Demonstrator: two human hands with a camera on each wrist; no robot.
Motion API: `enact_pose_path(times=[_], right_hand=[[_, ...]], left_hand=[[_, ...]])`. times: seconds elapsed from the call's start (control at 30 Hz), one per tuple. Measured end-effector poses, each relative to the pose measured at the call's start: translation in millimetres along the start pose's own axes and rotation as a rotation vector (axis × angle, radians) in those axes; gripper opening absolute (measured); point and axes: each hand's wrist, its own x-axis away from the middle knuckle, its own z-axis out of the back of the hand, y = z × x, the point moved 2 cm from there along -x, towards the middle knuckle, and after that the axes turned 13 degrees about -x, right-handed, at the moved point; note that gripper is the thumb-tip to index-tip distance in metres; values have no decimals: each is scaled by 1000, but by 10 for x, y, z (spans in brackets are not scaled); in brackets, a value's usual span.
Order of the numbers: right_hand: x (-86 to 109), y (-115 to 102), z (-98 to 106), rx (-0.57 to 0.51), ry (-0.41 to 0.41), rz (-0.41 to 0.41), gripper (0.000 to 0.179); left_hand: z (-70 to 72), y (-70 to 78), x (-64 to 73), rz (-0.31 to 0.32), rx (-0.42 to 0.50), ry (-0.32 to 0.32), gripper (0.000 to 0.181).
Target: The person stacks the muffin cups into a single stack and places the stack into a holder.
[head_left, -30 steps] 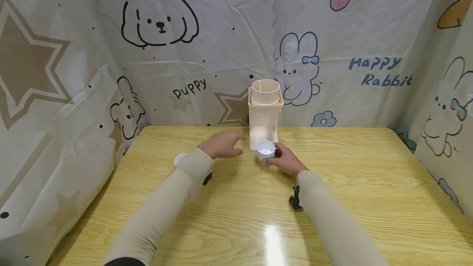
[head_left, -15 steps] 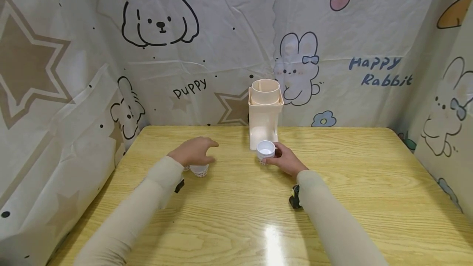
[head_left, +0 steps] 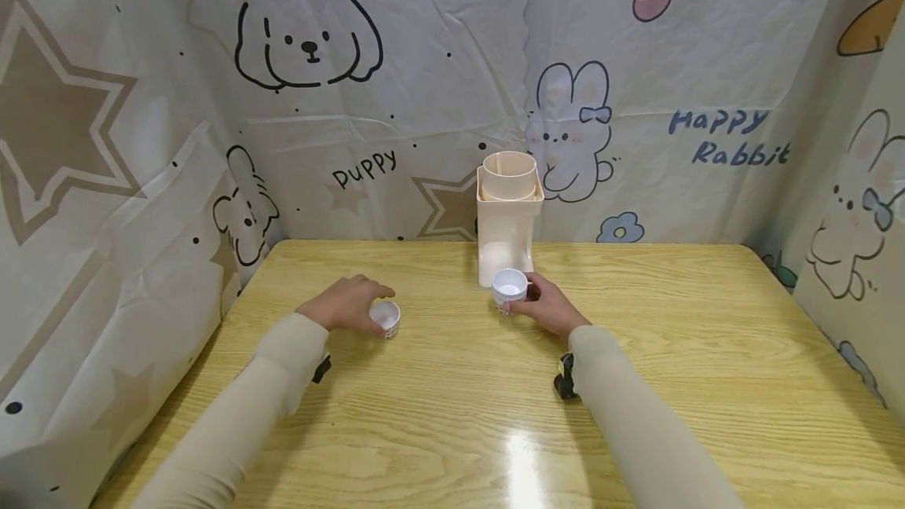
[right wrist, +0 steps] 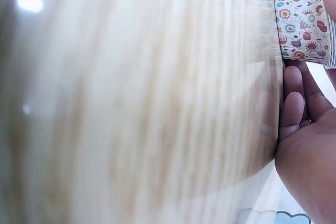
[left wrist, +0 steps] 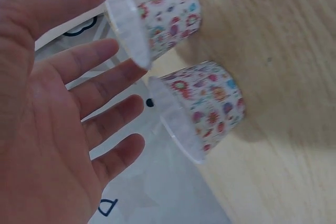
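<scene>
My right hand (head_left: 550,306) grips a small stack of paper cups (head_left: 509,287) on the table, just in front of a pale peach plastic dispenser (head_left: 505,234). The right wrist view shows the flowered paper cups (right wrist: 303,27) upright, with several rims layered together. Over at the left, my left hand (head_left: 345,305) is spread around the near side of a paper cup (head_left: 386,320). Two flowered cups appear in the left wrist view: an upper cup (left wrist: 165,14) by the thumb and a lower cup (left wrist: 202,108) beyond the straight fingers. In the head view the left hand hides one of them.
A round tube (head_left: 509,175) sits in the dispenser's top. The wooden table (head_left: 452,415) ends at a printed cloth (head_left: 396,116) behind and along both sides.
My left hand has moved left from near the dispenser to the two cups, its fingers coming down beside them. The right hand and its cup stack have stayed in place.
</scene>
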Motion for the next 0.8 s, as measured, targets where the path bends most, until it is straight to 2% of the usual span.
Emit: enact_pose_path(times=[0.33,0.8], right_hand=[[-1,7,3,-36,-11,3,70],[-21,24,-15,-28,-18,21,71]], left_hand=[[-122,10,-19,2,-16,59,57],[-150,8,-12,44,36,66,58]])
